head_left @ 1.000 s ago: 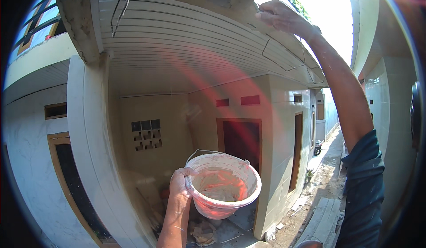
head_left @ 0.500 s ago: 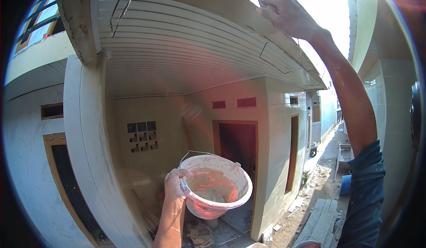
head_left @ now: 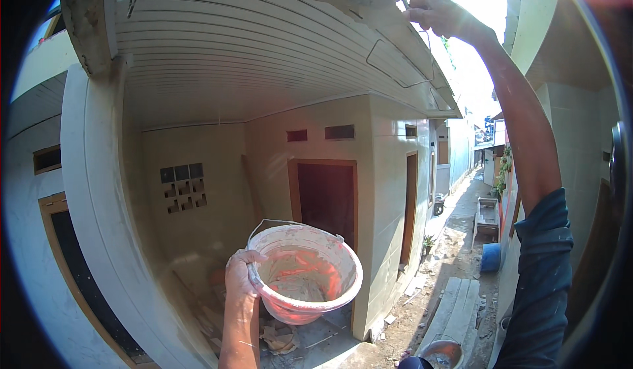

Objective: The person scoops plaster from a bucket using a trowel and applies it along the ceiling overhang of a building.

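Note:
My left hand (head_left: 242,271) grips the rim of a plaster-smeared bucket (head_left: 343,288), its thumb over the edge. The bucket tilts towards me, its wire handle (head_left: 280,221) standing up behind the far rim. Some grey mix (head_left: 300,288) coats the inside, with reddish light on it. Raised high at the upper right, my right hand (head_left: 438,14) is closed round the handle of what looks like a trowel (head_left: 403,3), mostly hidden by the fingers and glare. It is at the rough edge of the roof overhang (head_left: 369,7), where damp-looking grey plaster shows.
A slatted ceiling (head_left: 231,46) spans overhead, with a bent wire (head_left: 401,79) hanging near its edge. At left stands a white column (head_left: 99,171). Below lie planks (head_left: 452,313), a second basin (head_left: 443,354) and rubble; a blue drum (head_left: 490,257) stands along the alley.
The view has turned right and down, bringing the lower basin further into sight. My left hand still holds the bucket. My right hand stays raised, now slightly farther along the overhang's edge.

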{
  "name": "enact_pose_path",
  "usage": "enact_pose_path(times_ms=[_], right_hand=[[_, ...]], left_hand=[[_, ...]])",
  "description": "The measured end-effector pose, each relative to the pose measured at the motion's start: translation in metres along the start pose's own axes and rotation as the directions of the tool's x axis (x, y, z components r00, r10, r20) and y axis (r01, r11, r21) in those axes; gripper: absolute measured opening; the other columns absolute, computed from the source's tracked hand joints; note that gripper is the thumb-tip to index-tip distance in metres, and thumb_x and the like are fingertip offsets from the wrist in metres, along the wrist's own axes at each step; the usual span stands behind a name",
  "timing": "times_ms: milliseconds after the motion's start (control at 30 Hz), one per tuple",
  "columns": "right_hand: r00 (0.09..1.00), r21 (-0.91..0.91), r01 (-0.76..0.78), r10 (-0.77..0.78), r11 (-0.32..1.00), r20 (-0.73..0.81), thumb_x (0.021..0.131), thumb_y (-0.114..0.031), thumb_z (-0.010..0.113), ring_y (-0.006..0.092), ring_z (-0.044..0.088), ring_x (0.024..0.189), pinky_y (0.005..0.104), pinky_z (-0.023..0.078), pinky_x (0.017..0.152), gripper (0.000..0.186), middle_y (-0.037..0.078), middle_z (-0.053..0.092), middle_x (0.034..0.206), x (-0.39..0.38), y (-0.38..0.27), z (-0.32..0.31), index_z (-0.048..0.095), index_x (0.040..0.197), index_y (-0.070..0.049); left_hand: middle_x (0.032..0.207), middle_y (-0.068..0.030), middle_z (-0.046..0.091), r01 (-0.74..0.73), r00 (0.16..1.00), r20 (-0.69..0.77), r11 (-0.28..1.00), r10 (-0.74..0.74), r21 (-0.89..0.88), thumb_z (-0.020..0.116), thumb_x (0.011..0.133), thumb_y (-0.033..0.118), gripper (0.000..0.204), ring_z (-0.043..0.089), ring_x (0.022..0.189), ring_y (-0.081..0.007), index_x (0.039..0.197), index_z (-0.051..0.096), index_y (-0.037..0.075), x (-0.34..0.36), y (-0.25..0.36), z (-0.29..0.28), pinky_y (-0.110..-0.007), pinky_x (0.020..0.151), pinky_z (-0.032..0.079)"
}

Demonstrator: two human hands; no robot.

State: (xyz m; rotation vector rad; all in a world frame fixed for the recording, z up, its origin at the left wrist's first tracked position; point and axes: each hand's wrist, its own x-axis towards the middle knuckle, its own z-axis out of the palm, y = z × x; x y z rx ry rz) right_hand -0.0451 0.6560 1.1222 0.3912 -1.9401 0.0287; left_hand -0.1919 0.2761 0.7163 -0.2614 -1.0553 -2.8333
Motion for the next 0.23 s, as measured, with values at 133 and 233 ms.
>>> enact_pose_path(times_ms=[133,233], right_hand=[[0.979,-0.084,-0.122,0.134,0.989,0.152,0.091,-0.025,0.057,0.0159,0.050,0.054,0.0328,0.044,0.049,0.033,0.007,0.052,0.061,0.017,0.111,0.030,0.061,0.078,0.005],[0.999,-0.265,0.033,-0.028,0.964,0.023,0.090,-0.024,0.058,0.0216,0.053,0.057,0.0394,0.047,0.059,0.035,0.011,0.053,0.061,0.012,0.136,0.044,0.061,0.073,0.006]], left_hand=[[0.089,-0.0123,0.060,-0.032,0.999,0.022,0.999,0.032,0.017,0.059,0.060,-0.012,0.023,0.060,0.088,-0.0263,0.080,0.055,-0.001,-0.001,-0.005,0.006,-0.037,0.087,0.048],[0.091,-0.0116,0.062,-0.069,0.998,0.005,0.995,0.069,0.069,0.059,0.060,-0.010,0.024,0.060,0.091,-0.0255,0.082,0.057,0.000,0.003,-0.008,-0.003,-0.036,0.091,0.046]])
